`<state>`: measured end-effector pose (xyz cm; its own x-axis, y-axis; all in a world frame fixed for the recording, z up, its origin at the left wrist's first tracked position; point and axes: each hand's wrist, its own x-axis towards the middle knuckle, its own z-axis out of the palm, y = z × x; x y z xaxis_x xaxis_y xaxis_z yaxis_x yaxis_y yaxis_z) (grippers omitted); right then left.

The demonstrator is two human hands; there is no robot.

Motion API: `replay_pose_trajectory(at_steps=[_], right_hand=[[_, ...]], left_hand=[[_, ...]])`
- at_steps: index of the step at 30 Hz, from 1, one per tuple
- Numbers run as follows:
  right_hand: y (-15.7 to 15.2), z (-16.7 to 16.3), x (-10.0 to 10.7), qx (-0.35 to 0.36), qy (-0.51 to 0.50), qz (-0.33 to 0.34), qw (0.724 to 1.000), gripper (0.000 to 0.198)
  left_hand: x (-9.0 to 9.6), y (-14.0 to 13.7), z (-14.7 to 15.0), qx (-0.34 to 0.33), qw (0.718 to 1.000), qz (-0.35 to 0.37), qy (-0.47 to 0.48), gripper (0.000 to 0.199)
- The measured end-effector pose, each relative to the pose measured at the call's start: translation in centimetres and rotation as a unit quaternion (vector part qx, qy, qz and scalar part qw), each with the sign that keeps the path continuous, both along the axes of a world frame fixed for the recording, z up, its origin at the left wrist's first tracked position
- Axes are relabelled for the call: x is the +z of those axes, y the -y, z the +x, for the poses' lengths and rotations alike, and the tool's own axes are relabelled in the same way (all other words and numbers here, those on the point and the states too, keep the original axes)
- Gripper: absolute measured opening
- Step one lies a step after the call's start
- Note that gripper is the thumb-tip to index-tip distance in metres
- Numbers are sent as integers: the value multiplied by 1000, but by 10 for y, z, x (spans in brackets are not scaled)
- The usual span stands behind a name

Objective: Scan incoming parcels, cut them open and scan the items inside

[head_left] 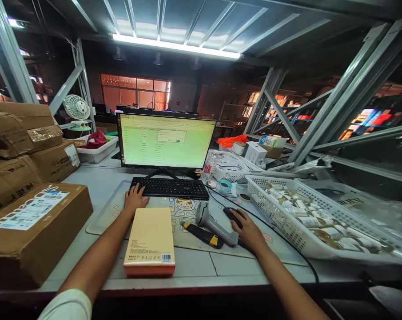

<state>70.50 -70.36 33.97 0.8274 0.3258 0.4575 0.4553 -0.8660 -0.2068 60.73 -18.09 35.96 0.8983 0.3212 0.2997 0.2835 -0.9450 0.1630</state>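
Observation:
My left hand [136,198] lies on the left end of a black keyboard [174,188], fingers spread over the keys. With curled fingers, my right hand [246,229] grips a black computer mouse [232,217] on the printed desk mat [184,240]. Between my arms stands a pale yellow box [151,235] with a barcode label on its lower right. A grey barcode scanner [214,224] lies just left of my right hand, next to a black and yellow utility knife [202,234]. Behind the keyboard, a monitor [167,141] shows a table with a small dialog window.
Brown cardboard boxes [37,231] are stacked at the left. On the right, a white plastic basket [280,218] holds many small bottles. Near the monitor's right side are a plastic bottle [209,166] and tape rolls [224,185]. A black cable [270,225] crosses the desk.

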Motion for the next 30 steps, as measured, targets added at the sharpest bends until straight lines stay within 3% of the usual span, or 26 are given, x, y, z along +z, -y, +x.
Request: replay_pose_trajectory(at_steps=[8, 17, 30], right_hand=[[-2, -3, 0, 1, 9, -8, 1000, 53], [-12, 6, 23, -11, -30, -24, 999, 58], [-19, 15, 0, -45, 40, -15, 998, 47]], left_hand=[[8, 4, -4, 7, 1000, -7, -6, 64], [9, 3, -4, 5, 1000, -13, -7, 64], [1, 0, 0, 0, 1000, -9, 5, 64]])
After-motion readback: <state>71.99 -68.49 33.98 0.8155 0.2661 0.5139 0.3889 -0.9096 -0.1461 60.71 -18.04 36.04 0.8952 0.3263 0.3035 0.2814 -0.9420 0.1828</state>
